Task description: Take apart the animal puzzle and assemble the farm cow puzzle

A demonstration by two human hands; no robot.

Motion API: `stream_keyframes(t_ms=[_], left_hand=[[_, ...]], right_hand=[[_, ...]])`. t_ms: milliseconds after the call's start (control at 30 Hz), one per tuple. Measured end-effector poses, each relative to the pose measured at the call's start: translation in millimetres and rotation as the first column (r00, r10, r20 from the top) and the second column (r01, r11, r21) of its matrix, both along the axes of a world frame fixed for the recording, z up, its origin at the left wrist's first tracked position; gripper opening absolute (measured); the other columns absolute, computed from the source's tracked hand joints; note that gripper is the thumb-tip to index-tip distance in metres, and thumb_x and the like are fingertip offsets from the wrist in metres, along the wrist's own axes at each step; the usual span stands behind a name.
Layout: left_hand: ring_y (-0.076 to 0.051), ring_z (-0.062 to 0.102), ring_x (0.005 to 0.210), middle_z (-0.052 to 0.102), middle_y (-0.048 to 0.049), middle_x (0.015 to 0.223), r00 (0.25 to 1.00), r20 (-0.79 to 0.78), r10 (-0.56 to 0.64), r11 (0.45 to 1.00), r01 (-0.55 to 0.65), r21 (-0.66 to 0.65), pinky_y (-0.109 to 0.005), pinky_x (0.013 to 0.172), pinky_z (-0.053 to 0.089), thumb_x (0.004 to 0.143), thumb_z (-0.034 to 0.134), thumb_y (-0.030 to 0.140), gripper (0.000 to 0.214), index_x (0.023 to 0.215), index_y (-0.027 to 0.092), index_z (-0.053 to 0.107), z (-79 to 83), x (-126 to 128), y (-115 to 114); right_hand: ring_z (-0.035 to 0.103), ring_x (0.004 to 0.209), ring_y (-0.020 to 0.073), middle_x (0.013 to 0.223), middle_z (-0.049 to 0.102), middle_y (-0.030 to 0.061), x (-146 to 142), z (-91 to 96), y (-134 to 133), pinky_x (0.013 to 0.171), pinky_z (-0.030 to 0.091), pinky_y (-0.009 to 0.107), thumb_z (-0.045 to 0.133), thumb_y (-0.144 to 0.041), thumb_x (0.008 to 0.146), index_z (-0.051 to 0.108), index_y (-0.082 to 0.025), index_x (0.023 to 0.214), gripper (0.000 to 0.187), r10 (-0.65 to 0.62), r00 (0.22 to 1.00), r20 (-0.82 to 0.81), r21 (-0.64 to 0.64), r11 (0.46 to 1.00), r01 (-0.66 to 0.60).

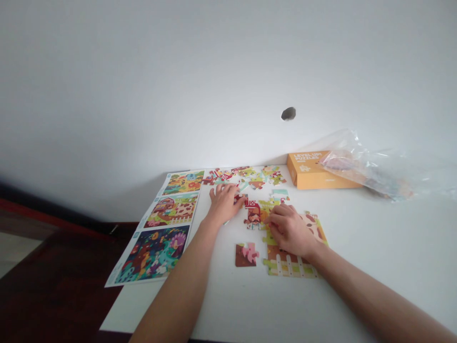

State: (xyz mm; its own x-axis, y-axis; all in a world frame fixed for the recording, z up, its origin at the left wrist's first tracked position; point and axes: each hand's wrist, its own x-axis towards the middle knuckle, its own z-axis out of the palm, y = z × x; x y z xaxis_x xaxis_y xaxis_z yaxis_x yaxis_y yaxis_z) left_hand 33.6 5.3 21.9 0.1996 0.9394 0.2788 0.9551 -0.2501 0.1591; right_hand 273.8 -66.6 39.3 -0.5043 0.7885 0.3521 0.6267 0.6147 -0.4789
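Observation:
My left hand (224,204) rests low over the white table, its thumb and fingers around a small dark red puzzle piece (245,196). A sliver of another piece shows under its palm. My right hand (290,227) lies across the partly joined puzzle (291,266), fingers curled down at its left side; they hide what they grip. Beside those fingertips is a section with a farmer figure and red barn (253,214). A loose pig piece (246,254) lies apart, left of the fence part. A pale sky piece (281,194) sits just above my right hand.
Several loose pieces (257,181) lie along the back near the wall. A picture sheet (170,208) with three scenes overhangs the table's left edge. At the back right stands an orange puzzle box (310,180) with a clear plastic bag (378,174) over it.

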Motion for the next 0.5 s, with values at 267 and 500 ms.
stream_keyframes(t_ms=[267, 500], left_hand=[[-0.036, 0.035, 0.133, 0.049, -0.0109, 0.142, 0.987, -0.017, 0.162, 0.987, -0.162, -0.001, -0.06, 0.108, 0.026, 0.089, 0.053, 0.054, 0.045, 0.126, 0.029, 0.058, 0.8, -9.3, 5.7], [-0.039, 0.031, 0.137, 0.044, -0.0123, 0.149, 0.962, 0.003, 0.271, 0.959, -0.27, -0.085, -0.069, 0.107, 0.023, 0.089, 0.048, 0.059, 0.058, 0.137, 0.028, 0.051, -0.9, -25.4, 13.0]], right_hand=[[0.052, 0.081, 0.0191, 0.081, 0.059, 0.0057, 0.0, -0.7, 0.3, 0.076, 0.038, 0.033, 0.05, -0.007, 0.081, 0.067, -0.018, 0.081, 0.02, 0.007, 1.0, 0.002, -0.01, 1.0, -0.007], [0.051, 0.078, 0.0179, 0.079, 0.058, 0.0052, -0.6, 1.0, 0.1, 0.074, 0.038, 0.033, 0.049, -0.007, 0.083, 0.067, -0.017, 0.081, 0.021, 0.007, 1.0, 0.002, -0.011, 1.0, -0.007]])
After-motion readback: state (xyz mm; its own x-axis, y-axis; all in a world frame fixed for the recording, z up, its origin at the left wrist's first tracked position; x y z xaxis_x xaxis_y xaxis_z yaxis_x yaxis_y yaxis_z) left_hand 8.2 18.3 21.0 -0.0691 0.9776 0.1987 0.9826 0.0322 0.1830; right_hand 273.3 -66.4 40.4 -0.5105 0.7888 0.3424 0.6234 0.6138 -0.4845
